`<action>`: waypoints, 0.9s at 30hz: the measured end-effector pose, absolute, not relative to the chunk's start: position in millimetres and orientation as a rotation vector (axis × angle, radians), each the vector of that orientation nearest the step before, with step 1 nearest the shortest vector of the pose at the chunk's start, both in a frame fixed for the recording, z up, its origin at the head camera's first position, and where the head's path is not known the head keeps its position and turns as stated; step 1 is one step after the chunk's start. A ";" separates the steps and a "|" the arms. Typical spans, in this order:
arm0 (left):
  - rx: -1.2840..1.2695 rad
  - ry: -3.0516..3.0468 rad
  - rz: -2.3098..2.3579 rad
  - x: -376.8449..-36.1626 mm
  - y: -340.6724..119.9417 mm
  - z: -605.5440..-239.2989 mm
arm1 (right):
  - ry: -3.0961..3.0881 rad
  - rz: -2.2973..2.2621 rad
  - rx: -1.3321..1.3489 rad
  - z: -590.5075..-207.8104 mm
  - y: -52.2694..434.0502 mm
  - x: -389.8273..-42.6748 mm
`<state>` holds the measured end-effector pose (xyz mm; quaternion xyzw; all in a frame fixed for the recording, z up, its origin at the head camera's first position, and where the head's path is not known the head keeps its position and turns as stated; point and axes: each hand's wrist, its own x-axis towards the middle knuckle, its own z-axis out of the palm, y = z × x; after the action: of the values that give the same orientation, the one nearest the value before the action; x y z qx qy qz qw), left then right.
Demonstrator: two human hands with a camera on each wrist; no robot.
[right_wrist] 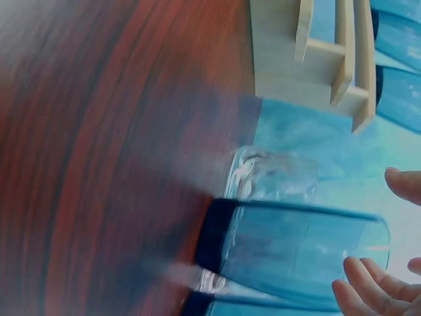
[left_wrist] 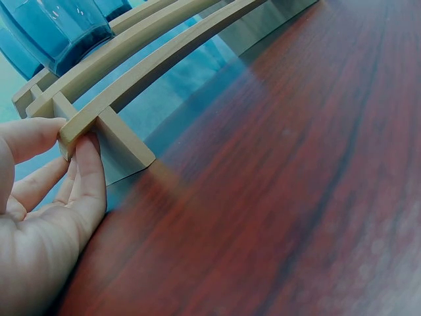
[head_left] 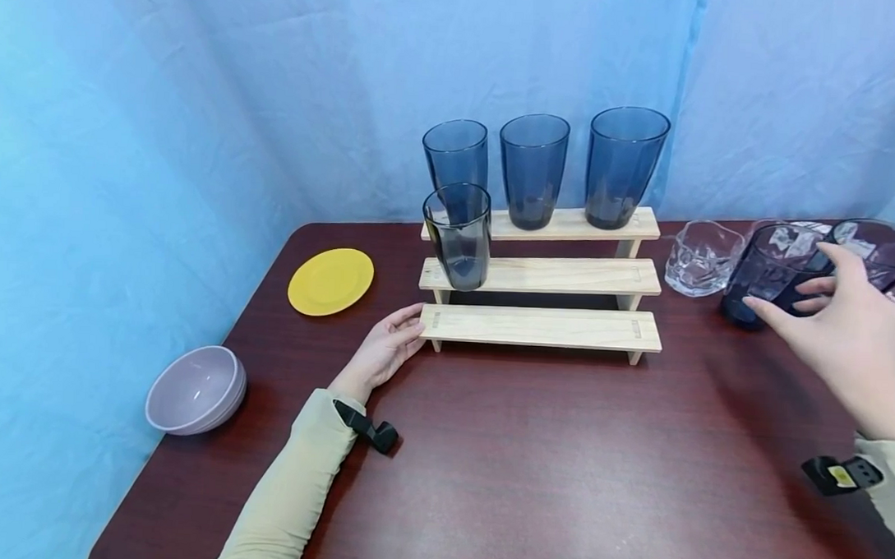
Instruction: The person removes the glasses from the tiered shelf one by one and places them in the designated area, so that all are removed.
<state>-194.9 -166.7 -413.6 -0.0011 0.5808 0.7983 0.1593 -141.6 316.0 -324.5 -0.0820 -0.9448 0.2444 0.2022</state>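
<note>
A three-step wooden stand (head_left: 542,326) sits on the dark red table (head_left: 560,448). Three dark blue tumblers (head_left: 533,171) line its top step, and one more tumbler (head_left: 458,235) stands at the left of the middle step. My left hand (head_left: 415,324) rests on the table with straight fingers (left_wrist: 89,171) touching the left end of the bottom step (left_wrist: 151,66). At the right, my right hand (head_left: 810,288) hovers with spread fingers right beside another dark blue tumbler (head_left: 769,270) on the table, which the right wrist view shows as a blurred tumbler (right_wrist: 296,247) with fingertips (right_wrist: 355,289) just off its rim.
A clear faceted glass (head_left: 703,257) stands between the stand and the tumbler. More glassware (head_left: 881,249) crowds the far right edge. A yellow plate (head_left: 331,281) and a lilac bowl (head_left: 195,390) lie at the left. Blue cloth hangs behind the table.
</note>
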 end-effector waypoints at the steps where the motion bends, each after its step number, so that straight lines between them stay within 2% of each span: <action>1: -0.005 1.658 2.282 -194.9 -166.7 -413.4 | -2.628 0.681 -0.211 -324.5 314.2 -141.3; 27: -0.007 1.633 2.297 -194.1 -167.3 -411.4 | -2.440 0.908 0.168 -317.0 233.0 -153.2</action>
<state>-194.1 -167.3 -411.4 -0.0025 0.5719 0.8044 0.1607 -153.2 233.0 -317.0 0.0622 -0.9023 0.3356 0.2633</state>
